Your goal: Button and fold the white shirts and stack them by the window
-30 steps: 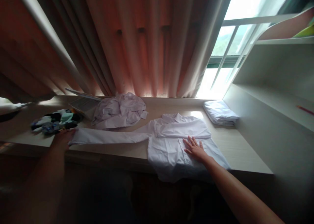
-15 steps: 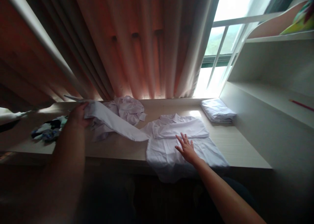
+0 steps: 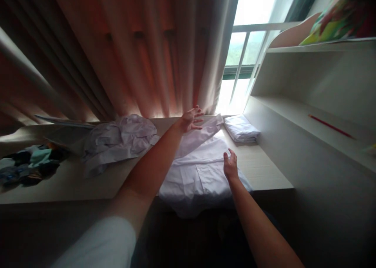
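A white shirt (image 3: 194, 181) lies spread on the desk, its lower part hanging over the front edge. One sleeve (image 3: 202, 134) is laid across the body, with its cuff pointing to the back right. Over that sleeve is my left hand (image 3: 192, 120), fingers spread and nothing held; whether it touches the cloth I cannot tell. My right hand (image 3: 230, 165) is at the shirt's right side, open, its fingers apart and raised. Just beyond it, a folded white garment (image 3: 242, 129) rests against the side panel.
A crumpled pale garment (image 3: 123, 136) lies on the desk (image 3: 273, 174) left of the shirt. Farther left is a pile of small dark and light cloth items (image 3: 32, 162). A shelf unit (image 3: 293, 138) with a red pencil (image 3: 331, 126) stands at right. Curtains (image 3: 164, 56) hang behind.
My left hand has carried the sleeve from the far left across the shirt and let go of it. My right hand has lifted from the shirt's middle to its right side. The view has shifted right.
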`<state>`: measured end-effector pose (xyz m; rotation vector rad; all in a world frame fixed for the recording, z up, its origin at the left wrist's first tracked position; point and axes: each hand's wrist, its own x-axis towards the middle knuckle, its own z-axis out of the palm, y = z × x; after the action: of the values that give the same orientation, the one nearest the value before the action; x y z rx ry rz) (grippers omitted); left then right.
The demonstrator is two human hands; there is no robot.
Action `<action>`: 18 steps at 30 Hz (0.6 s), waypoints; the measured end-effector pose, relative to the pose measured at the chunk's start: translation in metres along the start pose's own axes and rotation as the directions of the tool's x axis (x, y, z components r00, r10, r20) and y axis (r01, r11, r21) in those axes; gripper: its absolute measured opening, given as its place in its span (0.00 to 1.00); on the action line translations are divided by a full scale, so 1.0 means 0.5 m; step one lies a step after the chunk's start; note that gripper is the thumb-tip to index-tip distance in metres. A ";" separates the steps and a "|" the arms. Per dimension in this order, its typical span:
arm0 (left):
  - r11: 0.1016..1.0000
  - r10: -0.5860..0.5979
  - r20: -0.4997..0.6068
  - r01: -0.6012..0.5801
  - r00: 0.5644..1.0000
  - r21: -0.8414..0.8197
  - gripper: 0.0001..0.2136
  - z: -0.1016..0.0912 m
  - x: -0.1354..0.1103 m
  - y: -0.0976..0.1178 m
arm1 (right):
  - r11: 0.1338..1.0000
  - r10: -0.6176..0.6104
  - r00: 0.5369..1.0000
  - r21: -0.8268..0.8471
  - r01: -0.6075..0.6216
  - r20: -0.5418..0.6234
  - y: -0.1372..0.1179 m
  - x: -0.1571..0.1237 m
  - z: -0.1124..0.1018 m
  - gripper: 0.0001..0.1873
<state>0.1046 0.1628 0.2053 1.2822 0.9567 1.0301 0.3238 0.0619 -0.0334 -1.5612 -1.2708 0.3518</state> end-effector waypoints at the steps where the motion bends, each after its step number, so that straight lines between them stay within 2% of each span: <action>1: 0.998 -0.026 0.025 0.025 0.999 0.058 0.22 -0.001 -0.004 -0.020 | 1.000 0.011 1.000 -0.013 -0.011 -0.011 0.005 0.005 -0.006 0.40; 3: 0.965 -0.057 0.018 0.050 0.998 0.259 0.24 -0.028 -0.021 -0.064 | 0.999 0.026 0.999 -0.045 -0.027 -0.020 0.015 0.016 -0.015 0.38; 4: 0.912 -0.065 -0.020 0.067 0.998 0.405 0.25 -0.049 -0.035 -0.089 | 0.997 0.032 0.999 -0.062 -0.034 -0.022 0.019 0.022 -0.018 0.37; 5: 0.819 -0.072 -0.071 0.099 0.995 0.565 0.24 -0.072 -0.052 -0.117 | 0.996 0.038 0.999 -0.081 -0.040 -0.021 0.024 0.029 -0.019 0.36; 6: 0.770 -0.079 -0.117 0.135 0.990 0.623 0.22 -0.095 -0.073 -0.147 | 0.994 0.045 0.999 -0.102 -0.047 -0.016 0.029 0.036 -0.019 0.34; 9: 0.649 -0.086 -0.244 0.240 0.966 0.722 0.12 -0.148 -0.160 -0.250 | 0.982 0.076 0.997 -0.178 -0.069 0.032 0.043 0.060 -0.014 0.30; 10: 0.608 -0.080 -0.282 0.271 0.956 0.746 0.12 -0.158 -0.194 -0.286 | 0.975 0.090 0.994 -0.210 -0.076 0.056 0.048 0.067 -0.011 0.29; 13: 0.484 -0.057 -0.369 0.349 0.928 0.803 0.21 -0.171 -0.290 -0.384 | 0.946 0.132 0.980 -0.313 -0.081 0.146 0.063 0.082 0.000 0.25; 15: 0.271 -0.013 -0.377 0.367 0.926 0.890 0.24 -0.174 -0.333 -0.431 | 0.922 0.155 0.966 -0.380 -0.068 0.205 0.071 0.087 0.008 0.24; 18: 0.117 0.086 -0.331 0.321 0.940 0.940 0.18 -0.186 -0.358 -0.468 | 0.883 0.184 0.940 -0.469 -0.029 0.288 0.078 0.090 0.020 0.25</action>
<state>-0.0193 0.0143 -0.0355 2.1003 2.2246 0.2770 0.3548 0.1093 -0.0540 -2.0459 -1.6093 0.4126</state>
